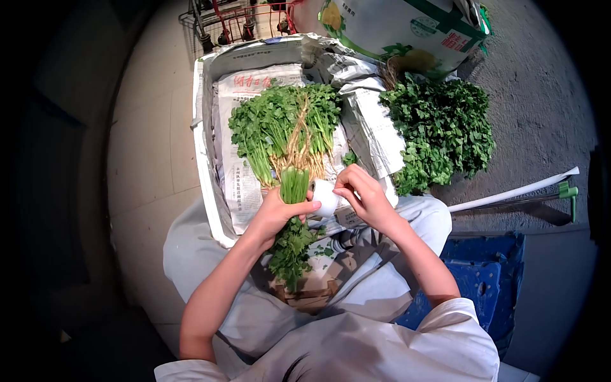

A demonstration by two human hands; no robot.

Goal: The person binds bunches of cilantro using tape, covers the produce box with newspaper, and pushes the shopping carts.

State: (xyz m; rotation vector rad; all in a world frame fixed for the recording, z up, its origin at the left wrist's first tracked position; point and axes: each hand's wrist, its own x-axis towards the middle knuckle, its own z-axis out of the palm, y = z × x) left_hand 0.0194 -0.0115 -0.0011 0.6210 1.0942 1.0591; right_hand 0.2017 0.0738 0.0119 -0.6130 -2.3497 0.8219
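My left hand (278, 214) is wrapped round a bunch of coriander (294, 184), its brown roots pointing up and away from me and its leaves hanging towards my lap. A roll of white tape (326, 198) sits close against the right side of the stems, and my left thumb reaches across to it. With thumb and forefinger, my right hand (361, 194) pinches the right edge of that tape. Beyond both hands, more coriander (270, 118) lies rooted end towards me on newspaper (229, 184) inside a white box (207, 165).
Right of the box is a heap of dark leafy greens (439, 134). A printed white bag (388, 32) and a red wire cart (254, 22) stand behind. A white pole (515, 191) and a blue plastic piece (471, 286) lie to my right.
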